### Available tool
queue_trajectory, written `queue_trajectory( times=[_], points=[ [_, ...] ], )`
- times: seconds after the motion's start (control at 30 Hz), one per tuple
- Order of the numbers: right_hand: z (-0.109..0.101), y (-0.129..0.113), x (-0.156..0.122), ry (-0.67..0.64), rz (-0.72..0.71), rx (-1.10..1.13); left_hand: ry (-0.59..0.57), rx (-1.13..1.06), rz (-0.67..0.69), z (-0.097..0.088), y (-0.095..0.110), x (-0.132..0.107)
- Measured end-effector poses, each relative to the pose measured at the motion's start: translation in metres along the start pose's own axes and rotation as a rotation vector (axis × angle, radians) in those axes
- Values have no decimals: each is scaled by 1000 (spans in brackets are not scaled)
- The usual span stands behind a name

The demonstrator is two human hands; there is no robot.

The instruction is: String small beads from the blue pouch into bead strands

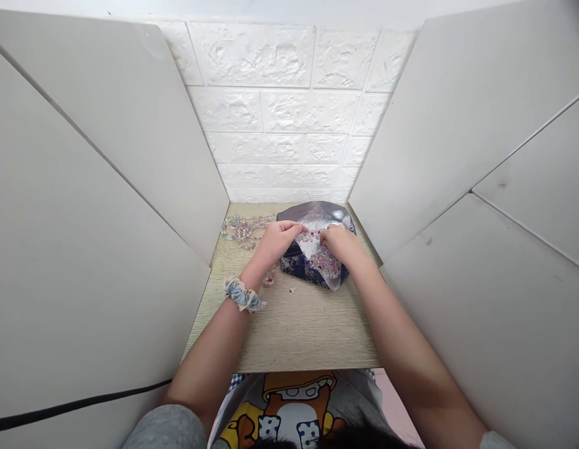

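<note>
left-hand fingers [293, 229] and right-hand fingers [327, 236] were curved down onto loose beads [325, 262] in the open navy brocade pouch [291, 265], whether grasping could not be told; its silver lining [317, 215] was folded back for access. a bead strand [245, 228] lay crosswise on the counter [298, 327], left of the pouch.

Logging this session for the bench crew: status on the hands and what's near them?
Left hand and right hand at beads in silver-lined blue pouch. Tangled bead strand on wooden board, left of pouch.
</note>
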State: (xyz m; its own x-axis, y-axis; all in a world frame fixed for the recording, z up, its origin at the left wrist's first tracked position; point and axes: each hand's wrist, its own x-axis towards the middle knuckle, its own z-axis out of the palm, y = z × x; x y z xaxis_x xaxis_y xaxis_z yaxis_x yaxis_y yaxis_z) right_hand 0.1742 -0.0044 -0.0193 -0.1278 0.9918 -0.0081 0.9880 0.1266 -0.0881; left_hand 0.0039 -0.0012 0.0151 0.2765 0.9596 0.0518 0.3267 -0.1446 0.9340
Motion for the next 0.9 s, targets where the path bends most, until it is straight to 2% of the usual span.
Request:
queue_trajectory(
  times=[0.1,0.17,0.23,0.33,0.43,0.5,0.7,0.9],
  points=[
    [1,0,1,25,8,74,-18,-5,-11,0,-1,1],
    [1,-1,2,90,1,231,-49,-27,-14,1,-2,1],
    [0,-4,2,184,3,502,-96,-69,-12,2,-3,2],
    [0,-12,0,246,28,1070,-176,-134,-26,5,-5,2],
    [0,-21,-4,198,11,1589,-204,-118,-6,7,-4,1],
    [0,-26,-6,148,-5,1798,-189,-69,40,7,-2,0],
    [1,-33,-7,17,-6,2030,-133,27,159,7,-1,-2],
    [2,-34,-8,35,-3,2063,-99,133,153,8,-2,-1]
  ],
)
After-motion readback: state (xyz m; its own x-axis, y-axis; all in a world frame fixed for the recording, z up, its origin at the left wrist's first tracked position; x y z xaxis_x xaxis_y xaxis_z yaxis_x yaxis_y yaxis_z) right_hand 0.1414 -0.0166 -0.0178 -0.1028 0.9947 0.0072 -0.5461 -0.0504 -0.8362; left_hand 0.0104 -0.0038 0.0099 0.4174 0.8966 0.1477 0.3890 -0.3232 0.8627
